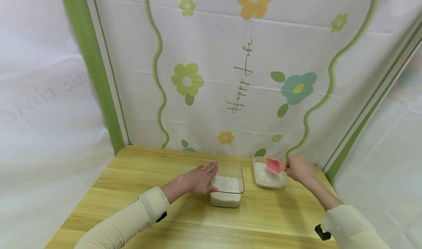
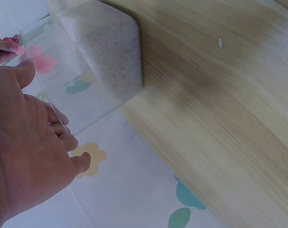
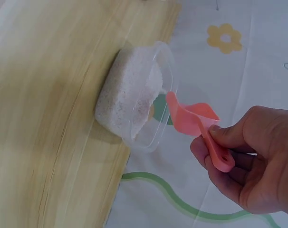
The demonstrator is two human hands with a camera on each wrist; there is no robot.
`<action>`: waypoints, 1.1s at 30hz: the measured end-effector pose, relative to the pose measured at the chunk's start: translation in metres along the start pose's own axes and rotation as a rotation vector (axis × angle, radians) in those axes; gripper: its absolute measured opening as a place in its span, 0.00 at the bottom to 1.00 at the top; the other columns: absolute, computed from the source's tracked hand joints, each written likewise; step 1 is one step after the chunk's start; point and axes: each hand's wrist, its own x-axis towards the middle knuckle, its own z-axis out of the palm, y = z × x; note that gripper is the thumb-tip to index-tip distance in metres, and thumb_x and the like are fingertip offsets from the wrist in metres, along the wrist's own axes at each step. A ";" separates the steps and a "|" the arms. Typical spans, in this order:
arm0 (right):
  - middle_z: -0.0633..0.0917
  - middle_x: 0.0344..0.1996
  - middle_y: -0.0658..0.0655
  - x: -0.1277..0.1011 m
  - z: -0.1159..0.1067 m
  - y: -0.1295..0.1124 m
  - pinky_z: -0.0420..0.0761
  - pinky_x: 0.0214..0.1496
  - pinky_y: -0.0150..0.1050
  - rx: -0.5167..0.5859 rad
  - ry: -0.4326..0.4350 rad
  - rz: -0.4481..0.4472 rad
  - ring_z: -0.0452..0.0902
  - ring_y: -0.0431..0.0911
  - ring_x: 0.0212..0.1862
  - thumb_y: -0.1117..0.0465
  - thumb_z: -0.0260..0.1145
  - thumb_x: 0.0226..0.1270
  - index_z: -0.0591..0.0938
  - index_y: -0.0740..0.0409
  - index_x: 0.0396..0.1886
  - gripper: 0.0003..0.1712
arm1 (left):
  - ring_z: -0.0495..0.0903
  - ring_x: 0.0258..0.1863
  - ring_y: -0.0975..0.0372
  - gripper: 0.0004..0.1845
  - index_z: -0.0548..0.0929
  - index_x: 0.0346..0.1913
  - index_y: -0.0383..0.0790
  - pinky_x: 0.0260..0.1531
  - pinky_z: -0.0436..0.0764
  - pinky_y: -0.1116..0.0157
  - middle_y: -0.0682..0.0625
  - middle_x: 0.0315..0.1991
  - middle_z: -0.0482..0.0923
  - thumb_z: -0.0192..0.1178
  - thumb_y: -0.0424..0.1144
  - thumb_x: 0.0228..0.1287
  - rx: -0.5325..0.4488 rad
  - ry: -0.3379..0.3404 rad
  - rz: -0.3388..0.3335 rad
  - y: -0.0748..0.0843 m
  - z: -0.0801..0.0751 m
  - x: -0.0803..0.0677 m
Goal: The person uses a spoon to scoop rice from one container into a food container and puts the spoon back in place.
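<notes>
Looks like the scooping stage: on the pale wooden table (image 1: 138, 190) sit two clear plastic tubs of white rice. The left hand (image 1: 200, 178) lies flat, fingers straight and together, against the nearer tub (image 1: 227, 190). The right hand (image 1: 298, 168) pinches the small pink plastic scoop (image 1: 274, 165) by its handle, poised above the farther tub (image 1: 267, 175). I'd guess dipping it in comes next.
</notes>
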 end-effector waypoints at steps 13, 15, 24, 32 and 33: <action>0.84 0.18 0.51 -0.016 -0.027 -0.022 0.67 0.18 0.35 0.004 0.073 -0.046 0.68 0.42 0.18 0.69 0.69 0.58 0.89 0.57 0.22 0.08 | 0.40 0.82 0.56 0.44 0.50 0.80 0.37 0.76 0.58 0.50 0.44 0.82 0.39 0.41 0.65 0.75 -0.017 0.012 0.003 -0.001 0.003 0.000; 0.85 0.20 0.51 -0.019 -0.035 -0.025 0.68 0.21 0.34 0.041 0.063 -0.070 0.69 0.41 0.19 0.69 0.69 0.59 0.90 0.59 0.25 0.07 | 0.40 0.82 0.56 0.44 0.49 0.80 0.38 0.76 0.57 0.51 0.45 0.82 0.38 0.41 0.65 0.75 -0.017 0.010 0.001 -0.001 0.003 0.000; 0.84 0.19 0.46 -0.024 -0.060 -0.050 0.69 0.24 0.32 0.115 0.022 -0.145 0.70 0.37 0.20 0.69 0.68 0.61 0.91 0.57 0.29 0.07 | 0.39 0.82 0.56 0.44 0.49 0.80 0.38 0.76 0.57 0.51 0.45 0.82 0.36 0.40 0.66 0.75 -0.016 0.007 0.005 -0.002 0.003 0.001; 0.82 0.15 0.45 -0.016 -0.061 -0.088 0.69 0.24 0.31 0.164 -0.053 -0.254 0.70 0.35 0.19 0.71 0.66 0.63 0.85 0.51 0.19 0.15 | 0.39 0.82 0.56 0.45 0.48 0.80 0.38 0.76 0.57 0.50 0.45 0.82 0.36 0.39 0.66 0.75 -0.022 0.005 0.007 -0.001 0.002 -0.001; 0.82 0.15 0.45 -0.014 -0.059 -0.092 0.69 0.24 0.31 0.164 -0.058 -0.268 0.69 0.35 0.19 0.72 0.65 0.62 0.85 0.51 0.19 0.15 | 0.39 0.82 0.56 0.45 0.48 0.80 0.38 0.76 0.57 0.50 0.45 0.82 0.36 0.39 0.66 0.75 -0.024 0.004 0.008 -0.001 0.001 0.000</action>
